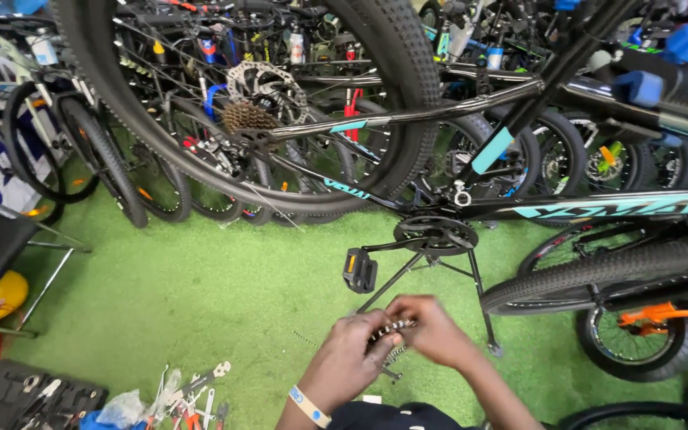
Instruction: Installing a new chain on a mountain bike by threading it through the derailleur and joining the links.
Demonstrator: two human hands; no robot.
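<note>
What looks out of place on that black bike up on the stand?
The chainring and the rear sprockets of the black bike appear bare: no chain seems to run between them. A chain is bunched between the person's left hand and right hand. Loose tools lie scattered on the green turf.

Open green turf (pixel 201 295) lies left of the fingers (pixel 388 338), clear as far as the scattered hand tools (pixel 193 390) and tool case (pixel 29 398) at lower left. Directly above the fingers, the pedal (pixel 359 271), chainring (pixel 435 235) and stand legs (pixel 479 295) block passage. Right of the fingers a lying tyre (pixel 599 275) closes the way, leaving only a narrow turf gap.
</note>
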